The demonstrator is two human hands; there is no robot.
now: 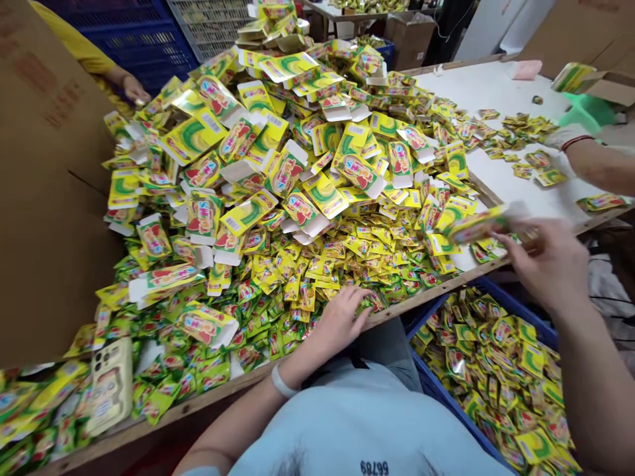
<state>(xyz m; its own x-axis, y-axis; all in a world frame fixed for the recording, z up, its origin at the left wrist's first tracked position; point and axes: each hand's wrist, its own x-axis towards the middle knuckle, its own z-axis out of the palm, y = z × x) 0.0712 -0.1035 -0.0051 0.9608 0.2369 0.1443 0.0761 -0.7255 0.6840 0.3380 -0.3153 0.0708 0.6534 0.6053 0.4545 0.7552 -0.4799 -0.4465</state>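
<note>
My right hand point(550, 258) grips a small yellow box point(479, 225) at its white flap end, over the table's front edge; both are blurred by motion. My left hand point(342, 316) rests at the edge of the sachets, palm down with its fingers apart, and nothing shows held in it. Yellow and green sachets point(317, 268) lie beyond its fingertips. Behind them rises a large heap of yellow printed boxes point(248, 211), many with white flaps standing open. Green sachets point(258, 317) spread along the table's front left.
A blue crate point(421, 373) full of boxes stands below the front edge point(446, 285). A phone point(112, 387) and a tall carton point(49, 198) are at left. Other people's hands point(133, 89) show at upper left and right. More sachets point(528, 125) lie on the white tabletop.
</note>
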